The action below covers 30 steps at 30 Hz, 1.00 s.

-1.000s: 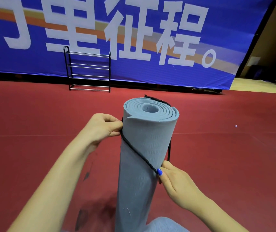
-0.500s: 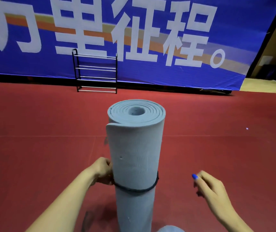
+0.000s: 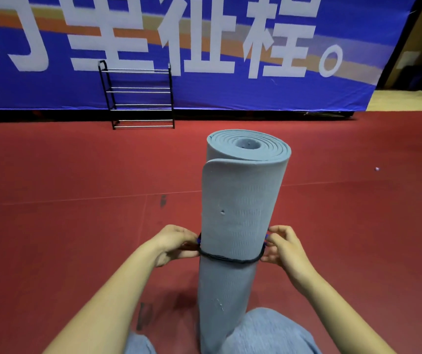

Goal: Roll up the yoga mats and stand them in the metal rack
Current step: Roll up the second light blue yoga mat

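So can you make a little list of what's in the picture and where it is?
mat: grey-blue rolled foam yoga mat, upright on red floor
band: thin black cord loop around the mat's middle
left hand: pinching the cord
right hand: pinching the cord
rack: black metal shelf rack, far off by blue banner, holds nothing

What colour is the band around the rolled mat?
Black band, seen in the head view.
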Available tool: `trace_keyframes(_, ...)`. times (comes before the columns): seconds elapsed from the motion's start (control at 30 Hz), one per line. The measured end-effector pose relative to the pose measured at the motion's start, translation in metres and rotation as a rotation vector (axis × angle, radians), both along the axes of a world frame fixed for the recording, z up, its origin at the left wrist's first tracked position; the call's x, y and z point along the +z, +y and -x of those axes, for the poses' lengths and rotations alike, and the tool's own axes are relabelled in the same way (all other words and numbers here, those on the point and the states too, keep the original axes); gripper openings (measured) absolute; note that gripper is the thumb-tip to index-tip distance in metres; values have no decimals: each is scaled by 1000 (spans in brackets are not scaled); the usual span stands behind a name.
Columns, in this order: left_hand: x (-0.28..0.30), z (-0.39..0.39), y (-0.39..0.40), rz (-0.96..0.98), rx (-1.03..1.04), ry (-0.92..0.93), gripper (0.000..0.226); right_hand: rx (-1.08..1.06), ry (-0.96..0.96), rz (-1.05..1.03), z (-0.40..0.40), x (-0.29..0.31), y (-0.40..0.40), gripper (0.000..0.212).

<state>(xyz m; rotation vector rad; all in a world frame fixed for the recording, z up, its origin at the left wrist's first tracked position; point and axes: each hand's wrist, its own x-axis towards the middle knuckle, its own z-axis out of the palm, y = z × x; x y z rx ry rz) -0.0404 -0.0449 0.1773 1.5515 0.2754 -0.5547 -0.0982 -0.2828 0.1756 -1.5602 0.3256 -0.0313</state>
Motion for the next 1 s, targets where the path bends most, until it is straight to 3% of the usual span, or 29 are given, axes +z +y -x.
trace_keyframes(0.1,2,3,-1,-11,-59,27,12,-10,108,-17,-1,-10,0,15)
trace_keyframes(0.27,6,7,11,-161,-246,113,10,39,92,90,4,-11,0,25)
trace_keyframes(0.53,0,9,10,-379,-256,114,26,87,172,406,-7,-38,-1,32)
trace_keyframes(0.7,-27,14,12,-640,-400,257,27,208,367,629,-1,-77,2,31)
trace_keyframes(0.77,-31,15,6,-620,-417,294,24,209,369,678,1,-83,2,31)
trace_keyframes(0.9,-29,7,7,-542,-392,233,15,61,329,441,1,-69,-1,26)
trace_keyframes(1.0,-27,6,15,-587,-357,194,11,25,331,242,6,-53,-4,21)
